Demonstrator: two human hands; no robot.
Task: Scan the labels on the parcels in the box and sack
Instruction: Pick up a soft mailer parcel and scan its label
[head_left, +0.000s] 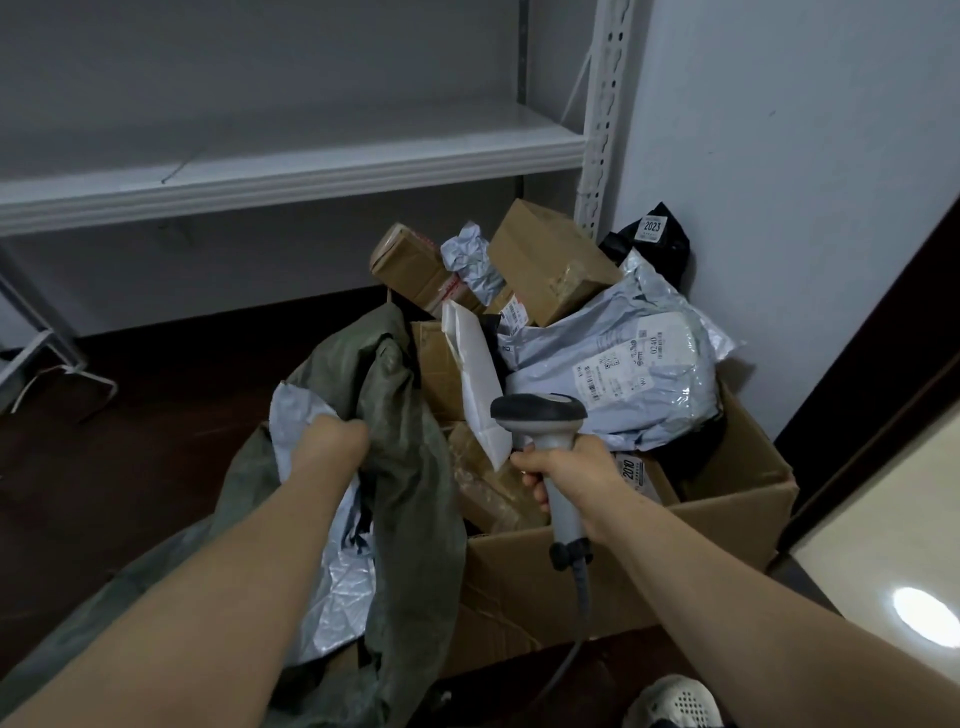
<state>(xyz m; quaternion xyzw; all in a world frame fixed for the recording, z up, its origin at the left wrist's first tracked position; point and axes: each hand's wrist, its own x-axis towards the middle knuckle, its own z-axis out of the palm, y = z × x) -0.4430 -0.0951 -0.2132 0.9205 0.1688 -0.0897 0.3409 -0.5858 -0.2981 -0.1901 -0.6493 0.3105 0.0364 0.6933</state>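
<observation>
The head view looks down over both forearms at a heap of parcels in a corner beneath a white shelf (291, 156).

The left hand (332, 441) is pushed into the mouth of the green sack (400, 415) and closed on its edge, together with the corner of a silvery mailer (332, 582) that lies inside. It seems to be drawing the fabric aside so the parcels in the sack come into sight; its fingers are buried in the folds and cannot be made out one by one.

The right hand (566, 473) is clamped around the grey handle of the scanner (545, 431), whose dark head tips forward and down toward the cardboard box (727, 519). Its coiled cable hangs down in front of the box wall. Held this way, the window faces the pile, ready for whichever label turns up.

The box stands on the dark floor against the wall, touching the sack on its left. It is filled above its rim: brown cartons (550, 265) lean at the back, a white padded envelope (478, 384) stands on end just beside the scanner head, and a large grey mailer (623, 374) lies on top with its printed label (628, 364) facing up. That label looks the easiest one to read next, since nothing covers it.
</observation>
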